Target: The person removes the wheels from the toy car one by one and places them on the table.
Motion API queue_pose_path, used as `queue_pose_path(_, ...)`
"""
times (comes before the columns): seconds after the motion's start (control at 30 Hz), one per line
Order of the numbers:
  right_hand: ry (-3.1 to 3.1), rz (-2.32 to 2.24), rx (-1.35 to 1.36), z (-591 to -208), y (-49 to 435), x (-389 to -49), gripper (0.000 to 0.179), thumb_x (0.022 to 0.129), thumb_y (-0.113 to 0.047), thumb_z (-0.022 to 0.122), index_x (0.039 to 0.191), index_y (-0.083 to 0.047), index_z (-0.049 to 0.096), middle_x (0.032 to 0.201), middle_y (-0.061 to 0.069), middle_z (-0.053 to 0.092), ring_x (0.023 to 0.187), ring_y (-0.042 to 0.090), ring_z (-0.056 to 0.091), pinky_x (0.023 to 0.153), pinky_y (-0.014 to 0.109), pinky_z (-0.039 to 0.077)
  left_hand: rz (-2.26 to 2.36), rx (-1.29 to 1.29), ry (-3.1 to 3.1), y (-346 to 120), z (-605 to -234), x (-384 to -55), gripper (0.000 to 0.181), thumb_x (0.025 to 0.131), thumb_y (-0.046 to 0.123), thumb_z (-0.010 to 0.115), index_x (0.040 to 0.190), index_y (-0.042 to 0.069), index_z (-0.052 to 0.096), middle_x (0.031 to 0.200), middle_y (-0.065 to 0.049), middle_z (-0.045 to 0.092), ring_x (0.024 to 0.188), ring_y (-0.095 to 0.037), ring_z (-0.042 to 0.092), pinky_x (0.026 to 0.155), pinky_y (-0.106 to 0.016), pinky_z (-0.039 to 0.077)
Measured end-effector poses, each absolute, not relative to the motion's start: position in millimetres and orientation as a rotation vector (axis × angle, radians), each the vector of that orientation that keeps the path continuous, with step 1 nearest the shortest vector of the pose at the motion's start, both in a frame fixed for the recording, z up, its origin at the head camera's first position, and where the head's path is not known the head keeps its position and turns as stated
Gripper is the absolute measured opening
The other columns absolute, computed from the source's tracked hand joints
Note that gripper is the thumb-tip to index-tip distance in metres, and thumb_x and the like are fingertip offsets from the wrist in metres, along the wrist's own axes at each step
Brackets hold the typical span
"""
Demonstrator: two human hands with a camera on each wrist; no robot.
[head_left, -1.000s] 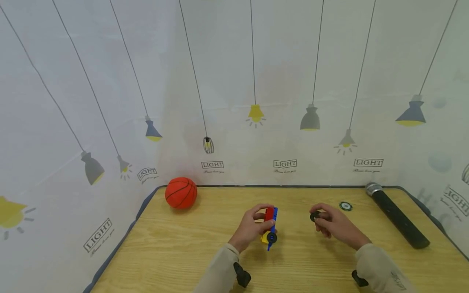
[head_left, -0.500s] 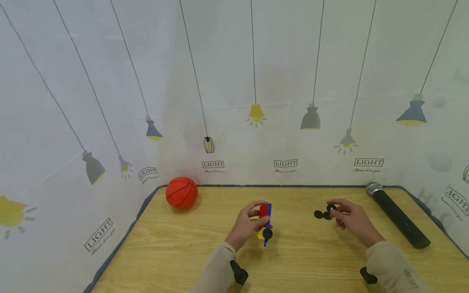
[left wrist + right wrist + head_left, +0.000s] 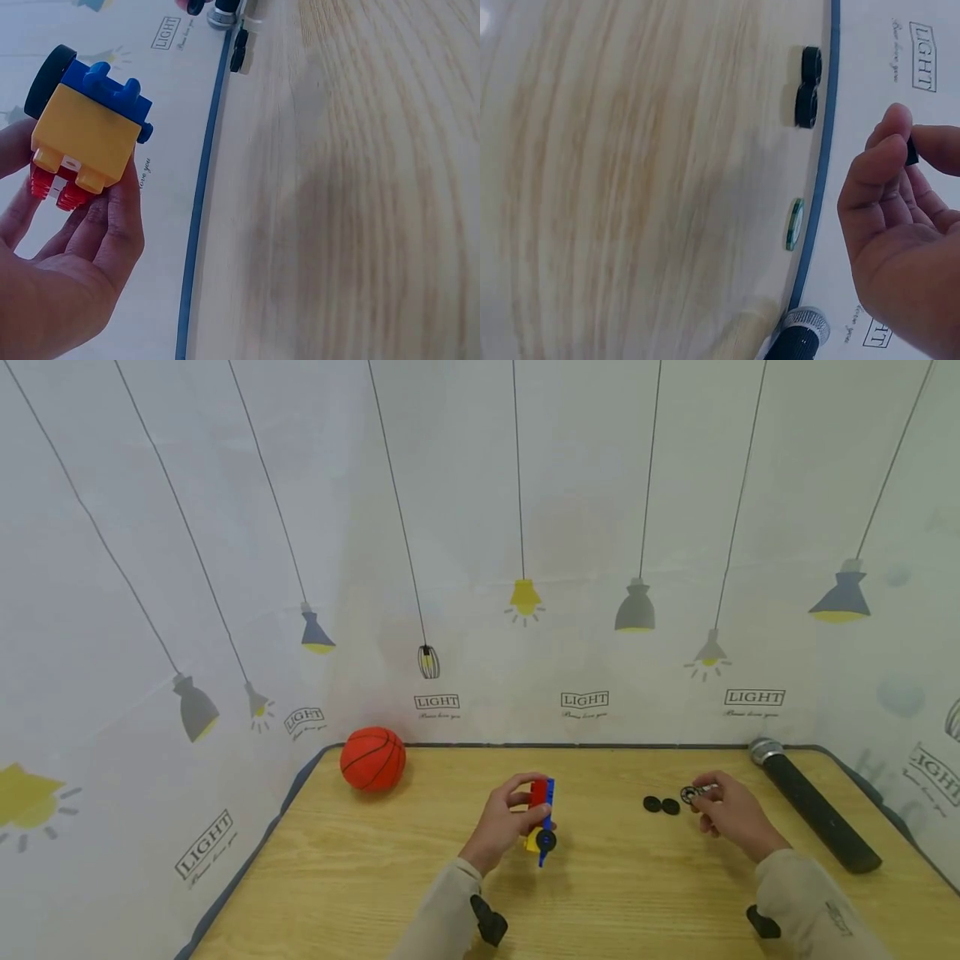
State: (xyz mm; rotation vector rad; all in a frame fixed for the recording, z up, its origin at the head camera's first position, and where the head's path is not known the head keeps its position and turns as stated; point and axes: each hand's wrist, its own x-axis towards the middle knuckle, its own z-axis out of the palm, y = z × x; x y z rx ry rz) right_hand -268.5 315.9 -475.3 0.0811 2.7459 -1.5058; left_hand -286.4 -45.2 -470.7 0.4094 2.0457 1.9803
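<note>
Pinched wheel (image 3: 689, 795) moved rightward, basketball (image 3: 372, 759) head-view only

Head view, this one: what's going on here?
A person's left hand holds a red, blue and yellow toy above the table; one black wheel shows on it. The right hand pinches a small black disc, apparently another wheel, apart from the toy. Two similar discs lie side by side on the table, a green-edged chip near them. A microphone lies at the right, a red ball at the far left.
</note>
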Motion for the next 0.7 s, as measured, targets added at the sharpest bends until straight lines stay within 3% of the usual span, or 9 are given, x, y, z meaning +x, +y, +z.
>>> queue_pose_path(0.43, 2.802, -1.403, 0.193, -485, 326, -281, 0.032, 0.099, -0.006, 0.05, 0.128, 0.007, 0.048, 0.092, 0.018, 0.066, 0.063, 0.018, 0.063, 0.054, 0.033, 0.052, 1.957, 0.392, 2.069, -47, -469, -286, 0.045, 0.095, 0.016, 0.068, 0.139, 0.023, 0.056, 0.118, -0.014, 0.067, 0.09, -0.025, 0.077, 0.082, -0.033, 0.059)
queue_pose_path(0.7, 2.866, -1.264, 0.211, -493, 326, -286, 0.034, 0.094, -0.005, 0.054, 0.125, 0.011, 0.054, 0.065, 0.008, 0.065, 0.051, 0.017, 0.06, 0.05, 0.032, 0.049, 1.951, 0.395, 2.071, -46, -470, -285, 0.044, 0.095, 0.015, 0.068, 0.137, 0.024, 0.057, 0.119, -0.015, 0.067, 0.09, -0.026, 0.077, 0.081, -0.034, 0.061)
